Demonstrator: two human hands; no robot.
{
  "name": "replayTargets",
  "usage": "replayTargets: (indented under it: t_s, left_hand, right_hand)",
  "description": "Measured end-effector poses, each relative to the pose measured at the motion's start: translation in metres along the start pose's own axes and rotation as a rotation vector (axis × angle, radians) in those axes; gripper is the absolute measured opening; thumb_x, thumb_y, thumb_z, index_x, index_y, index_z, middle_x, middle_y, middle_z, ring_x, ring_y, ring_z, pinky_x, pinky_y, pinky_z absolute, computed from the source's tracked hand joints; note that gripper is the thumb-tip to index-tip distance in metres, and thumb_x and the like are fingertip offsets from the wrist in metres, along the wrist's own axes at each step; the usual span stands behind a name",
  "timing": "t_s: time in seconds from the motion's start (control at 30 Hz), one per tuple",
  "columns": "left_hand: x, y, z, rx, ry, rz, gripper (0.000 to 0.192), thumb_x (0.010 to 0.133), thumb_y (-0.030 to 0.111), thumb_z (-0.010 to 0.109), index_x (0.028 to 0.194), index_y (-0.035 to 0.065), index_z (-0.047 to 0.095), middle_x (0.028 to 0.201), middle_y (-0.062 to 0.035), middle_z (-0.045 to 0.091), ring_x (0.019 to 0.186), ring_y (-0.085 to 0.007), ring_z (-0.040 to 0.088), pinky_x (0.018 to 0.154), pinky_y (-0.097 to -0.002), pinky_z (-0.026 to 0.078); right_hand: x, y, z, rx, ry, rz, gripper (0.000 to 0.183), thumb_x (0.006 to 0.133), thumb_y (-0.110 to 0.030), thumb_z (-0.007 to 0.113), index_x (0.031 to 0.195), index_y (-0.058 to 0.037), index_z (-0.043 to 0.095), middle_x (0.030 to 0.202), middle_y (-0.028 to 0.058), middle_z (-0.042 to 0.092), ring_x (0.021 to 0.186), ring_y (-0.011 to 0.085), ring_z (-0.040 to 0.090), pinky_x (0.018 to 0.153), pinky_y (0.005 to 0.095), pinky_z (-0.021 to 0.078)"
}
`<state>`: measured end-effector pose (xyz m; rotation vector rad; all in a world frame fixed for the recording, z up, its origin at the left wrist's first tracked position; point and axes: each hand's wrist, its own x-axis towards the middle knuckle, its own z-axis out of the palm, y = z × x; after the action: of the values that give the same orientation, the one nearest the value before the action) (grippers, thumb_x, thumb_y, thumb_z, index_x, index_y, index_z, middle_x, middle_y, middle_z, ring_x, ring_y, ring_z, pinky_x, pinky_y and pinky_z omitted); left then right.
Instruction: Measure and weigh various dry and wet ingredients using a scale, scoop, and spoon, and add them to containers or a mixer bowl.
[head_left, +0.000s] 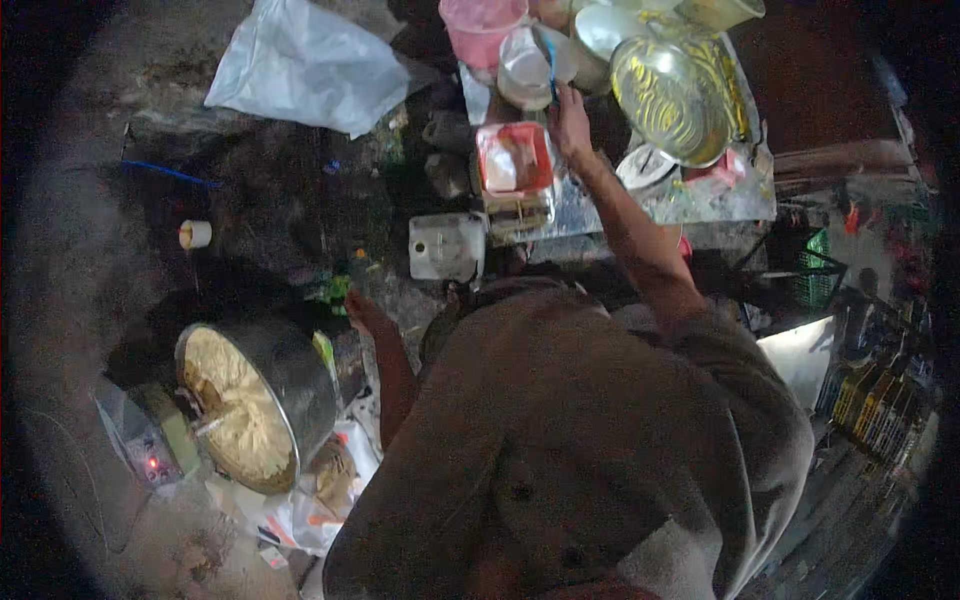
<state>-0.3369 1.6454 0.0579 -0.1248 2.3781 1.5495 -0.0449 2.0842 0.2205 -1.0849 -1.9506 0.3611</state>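
Note:
My right hand (571, 127) reaches over the table (577, 221), its fingers closed around the lower end of a blue strip-like handle (553, 64). That handle lies against a translucent plastic tub (523, 71). Just below and left of the hand is a red square container (517, 159) with something pale in it. To the right, a large oval-looking metal bowl (671, 101) has yellow streaks inside. My left hand (364, 310) hangs low at the left, above a large metal pot (311, 382) filled with a pale dough-like mass (240, 405); its fingers are too dark to make out.
A pink bucket (484, 34) stands at the table's back. A white plastic sack (311, 67) lies at the upper left. Near the pot is a box with a red light (150, 459). Below the table's left corner sits a pale rectangular container (448, 246). Crates (877, 409) stand at the right.

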Motion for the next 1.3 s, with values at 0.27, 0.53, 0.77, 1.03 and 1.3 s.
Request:
replayTargets:
  t_s: [0.27, 0.53, 0.77, 1.03, 1.3]
  left_hand:
    - [-0.005, 0.018, -0.044, 0.083, -0.253, 0.091, 0.047, 0.098, 0.038, 0.047, 0.128, 0.0015, 0.052, 0.126, -0.0133, 0.056, 0.117, -0.0232, 0.054, 0.103, -0.0376, 0.040]
    - [-0.004, 0.065, 0.006, -0.203, -0.434, 0.115, 0.037, 0.094, 0.031, 0.057, 0.116, 0.0010, 0.059, 0.110, -0.0077, 0.062, 0.099, -0.0195, 0.059, 0.087, -0.0335, 0.045]
    - [-0.052, 0.122, 0.096, 0.046, -0.751, 0.503, 0.037, 0.096, 0.030, 0.051, 0.119, 0.0022, 0.060, 0.114, -0.0140, 0.061, 0.102, -0.0268, 0.059, 0.086, -0.0347, 0.045]
    - [-0.118, 0.183, 0.183, 0.315, -0.839, 1.031, 0.035, 0.092, 0.028, 0.056, 0.121, 0.0102, 0.061, 0.133, -0.0158, 0.046, 0.122, -0.0338, 0.041, 0.103, -0.0428, 0.030]
    - [-0.129, 0.170, 0.235, 0.809, -0.664, 1.396, 0.058, 0.090, 0.043, 0.051, 0.136, 0.0086, 0.046, 0.154, -0.0206, 0.007, 0.137, -0.0517, -0.001, 0.105, -0.0669, -0.004]
  right_hand:
    - [-0.014, -0.003, 0.011, -0.185, -0.277, 0.275, 0.059, 0.080, -0.002, 0.050, 0.137, -0.0093, 0.039, 0.118, 0.0231, 0.050, 0.105, 0.0451, 0.053, 0.085, 0.0499, 0.0477]
    - [-0.083, -0.042, -0.031, 0.141, -0.063, 0.162, 0.043, 0.087, -0.005, 0.055, 0.129, -0.0048, 0.049, 0.109, 0.0202, 0.060, 0.084, 0.0312, 0.062, 0.076, 0.0398, 0.0492]
    - [-0.167, -0.072, -0.067, 0.243, -0.287, 0.479, 0.035, 0.089, -0.013, 0.061, 0.121, -0.0007, 0.056, 0.095, 0.0139, 0.064, 0.073, 0.0180, 0.059, 0.069, 0.0324, 0.0488]
    - [-0.173, -0.034, -0.053, 0.079, -0.387, 0.471, 0.035, 0.086, -0.014, 0.060, 0.119, -0.0011, 0.057, 0.102, 0.0236, 0.063, 0.090, 0.0367, 0.062, 0.077, 0.0425, 0.0489]
    - [-0.148, -0.027, -0.037, 0.040, -0.430, 0.420, 0.036, 0.087, -0.014, 0.059, 0.121, -0.0020, 0.057, 0.108, 0.0247, 0.062, 0.098, 0.0407, 0.060, 0.084, 0.0435, 0.0481]
